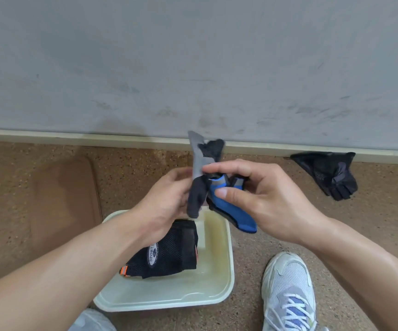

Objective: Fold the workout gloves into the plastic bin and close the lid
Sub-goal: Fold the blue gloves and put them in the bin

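Note:
Both hands hold a blue, grey and black workout glove in the air above the open plastic bin. My left hand grips its black and grey side. My right hand pinches the blue part between thumb and fingers. A black mesh glove with an oval label lies inside the bin on its left side. Another black glove lies on the floor at the right, against the wall's base.
A translucent brown lid lies flat on the speckled floor left of the bin. A grey wall with a pale skirting strip runs across the back. A white and blue sneaker stands right of the bin.

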Demonstrator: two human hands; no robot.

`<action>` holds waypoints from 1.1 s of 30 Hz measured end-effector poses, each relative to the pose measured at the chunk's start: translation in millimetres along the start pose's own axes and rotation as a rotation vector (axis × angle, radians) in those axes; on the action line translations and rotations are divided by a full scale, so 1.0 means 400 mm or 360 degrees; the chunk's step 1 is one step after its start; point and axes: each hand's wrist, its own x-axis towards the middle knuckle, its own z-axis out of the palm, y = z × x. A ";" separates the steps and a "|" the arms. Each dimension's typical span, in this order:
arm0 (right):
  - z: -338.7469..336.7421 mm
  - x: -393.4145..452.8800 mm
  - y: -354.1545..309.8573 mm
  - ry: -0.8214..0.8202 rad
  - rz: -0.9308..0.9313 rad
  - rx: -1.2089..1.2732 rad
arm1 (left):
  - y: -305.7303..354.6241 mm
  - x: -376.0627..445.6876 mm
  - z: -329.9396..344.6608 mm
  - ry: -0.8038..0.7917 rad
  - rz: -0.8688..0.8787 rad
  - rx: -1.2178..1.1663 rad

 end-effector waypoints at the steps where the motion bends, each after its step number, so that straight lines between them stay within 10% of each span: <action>1: 0.005 0.002 -0.005 -0.0010 -0.0013 -0.0007 | -0.003 -0.002 0.002 0.0072 0.0044 0.0114; 10: 0.012 -0.007 -0.019 0.0044 0.0047 -0.0082 | 0.017 -0.036 0.003 -0.0248 -0.0154 -0.0310; 15: -0.016 -0.016 -0.015 0.0258 0.0176 -0.0400 | 0.008 -0.015 -0.010 0.0089 0.0022 -0.0243; 23: -0.070 -0.018 -0.072 -0.0254 0.0079 0.0911 | -0.005 -0.006 -0.034 0.0102 0.0001 -0.0167; 33: 0.000 0.029 0.036 0.0495 0.0346 0.0219 | 0.000 -0.037 -0.009 -0.0373 -0.0069 -0.0202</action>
